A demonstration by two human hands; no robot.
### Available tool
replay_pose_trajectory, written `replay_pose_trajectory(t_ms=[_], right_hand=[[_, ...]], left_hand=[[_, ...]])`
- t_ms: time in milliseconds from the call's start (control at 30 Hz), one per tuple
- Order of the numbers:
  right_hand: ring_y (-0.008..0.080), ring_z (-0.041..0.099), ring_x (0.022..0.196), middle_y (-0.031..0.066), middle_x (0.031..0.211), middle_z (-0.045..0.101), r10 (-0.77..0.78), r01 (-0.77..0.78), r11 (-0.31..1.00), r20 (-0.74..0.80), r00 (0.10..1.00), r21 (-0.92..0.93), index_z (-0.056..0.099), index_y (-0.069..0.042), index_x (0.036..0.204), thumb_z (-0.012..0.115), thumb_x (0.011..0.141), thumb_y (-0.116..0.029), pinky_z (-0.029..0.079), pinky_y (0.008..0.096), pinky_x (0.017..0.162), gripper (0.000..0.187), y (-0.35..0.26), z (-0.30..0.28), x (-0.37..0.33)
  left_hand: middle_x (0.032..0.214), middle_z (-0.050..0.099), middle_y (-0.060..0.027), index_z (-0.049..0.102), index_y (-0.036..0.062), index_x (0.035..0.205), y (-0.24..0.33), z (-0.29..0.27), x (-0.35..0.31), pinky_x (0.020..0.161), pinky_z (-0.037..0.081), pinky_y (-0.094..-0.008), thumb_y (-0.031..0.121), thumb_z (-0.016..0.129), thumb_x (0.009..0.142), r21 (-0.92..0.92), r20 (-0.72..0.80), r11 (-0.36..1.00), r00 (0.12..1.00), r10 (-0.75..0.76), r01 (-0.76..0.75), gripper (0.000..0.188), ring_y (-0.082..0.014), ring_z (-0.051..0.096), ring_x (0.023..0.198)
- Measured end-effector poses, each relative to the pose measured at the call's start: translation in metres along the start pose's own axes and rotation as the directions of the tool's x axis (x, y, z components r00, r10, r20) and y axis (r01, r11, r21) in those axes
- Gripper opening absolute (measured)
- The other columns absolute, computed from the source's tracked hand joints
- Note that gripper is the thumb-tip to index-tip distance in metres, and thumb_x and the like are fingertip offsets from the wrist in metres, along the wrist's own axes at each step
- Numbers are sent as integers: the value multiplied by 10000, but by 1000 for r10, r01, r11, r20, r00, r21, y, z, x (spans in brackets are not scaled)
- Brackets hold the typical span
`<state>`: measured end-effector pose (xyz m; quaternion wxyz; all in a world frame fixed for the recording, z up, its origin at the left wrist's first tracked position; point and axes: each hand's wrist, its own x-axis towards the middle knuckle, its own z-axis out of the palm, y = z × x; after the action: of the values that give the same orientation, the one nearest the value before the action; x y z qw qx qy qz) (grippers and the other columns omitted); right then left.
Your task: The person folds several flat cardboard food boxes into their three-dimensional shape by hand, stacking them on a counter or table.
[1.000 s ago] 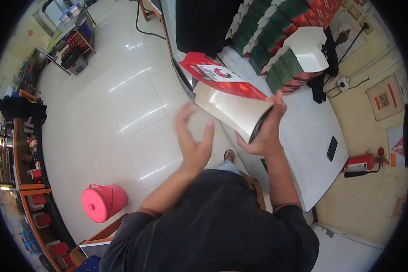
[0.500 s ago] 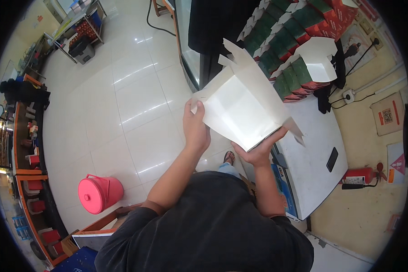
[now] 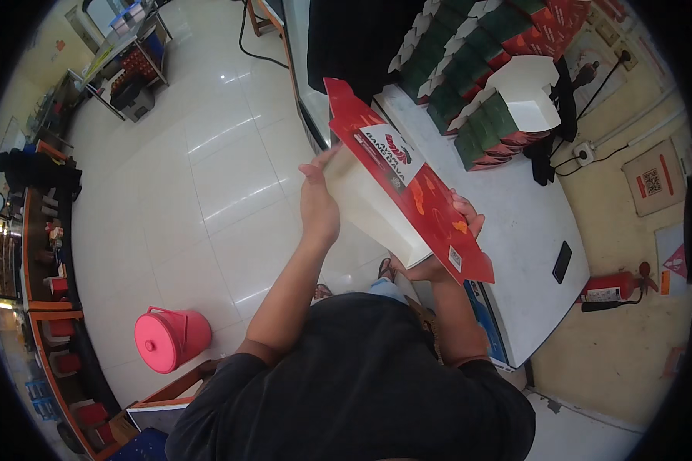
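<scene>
A red paper food carton (image 3: 427, 201) with a pale inside hangs tilted in front of me, its printed lid panel slanting down to the right. Under its lower right end, my right hand (image 3: 432, 265) grips the carton, with fingertips wrapped round the panel's right edge. My left hand (image 3: 319, 203) lies against the carton's left side, its thumb raised away from the card and its fingers stretched out, partly hidden behind the side.
To the right, a white table (image 3: 530, 253) bears stacked red-and-green cartons (image 3: 480, 127), an opened white-lined carton (image 3: 527, 88) and a black phone (image 3: 563, 263). A fire extinguisher (image 3: 611, 288) stands by the wall. A pink lidded bucket (image 3: 173, 338) is on the tiled floor.
The carton's wide white inside faced me before; now its red printed panel is folded over and faces up. My left thumb has come off the card.
</scene>
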<state>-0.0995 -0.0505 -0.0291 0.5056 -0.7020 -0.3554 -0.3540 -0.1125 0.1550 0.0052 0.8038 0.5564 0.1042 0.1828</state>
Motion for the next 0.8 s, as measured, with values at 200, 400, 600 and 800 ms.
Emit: replay_pose_trajectory(t_ms=[200, 400, 600, 800], right_hand=[[356, 354, 1314, 168, 1384, 290, -33, 38, 997, 67, 997, -64, -89, -96, 1494, 892, 515, -320, 291, 496, 1125, 1404, -9, -8, 12], [358, 338, 1332, 182, 1414, 271, -34, 46, 994, 113, 993, -98, -133, -93, 1525, 897, 518, -351, 279, 491, 1134, 1464, -15, -17, 18], [306, 457, 1245, 132, 1265, 429, -139, 131, 988, -98, 985, -84, 271, -77, 1429, 694, 840, -387, 363, 537, 1120, 789, 11, -10, 1], [334, 410, 1288, 160, 1325, 364, -189, 200, 973, 96, 977, -117, 236, -55, 1372, 823, 594, -357, 309, 536, 1145, 1020, -2, -24, 12]], left_hand=[[1282, 605, -207, 648, -52, 1102, -2, -4, -1, 1090, 349, -358, 521, 189, 1058, -18, 121, 931, 924, 363, -363, 735, -275, 560, 1205], [1236, 636, -206, 658, -54, 1050, 6, -5, -5, 1079, 386, -395, 543, 308, 1030, 28, 177, 878, 867, 467, -478, 693, -284, 564, 1202], [1168, 670, -129, 687, -16, 1115, 7, -2, -5, 906, 468, -287, 275, 612, 987, 256, 131, 924, 957, 258, -284, 327, -177, 621, 1054], [1260, 623, -124, 704, 14, 1142, 11, 5, -10, 973, 432, -311, 340, 594, 991, 137, 114, 982, 986, 118, -133, 376, -201, 586, 1126]])
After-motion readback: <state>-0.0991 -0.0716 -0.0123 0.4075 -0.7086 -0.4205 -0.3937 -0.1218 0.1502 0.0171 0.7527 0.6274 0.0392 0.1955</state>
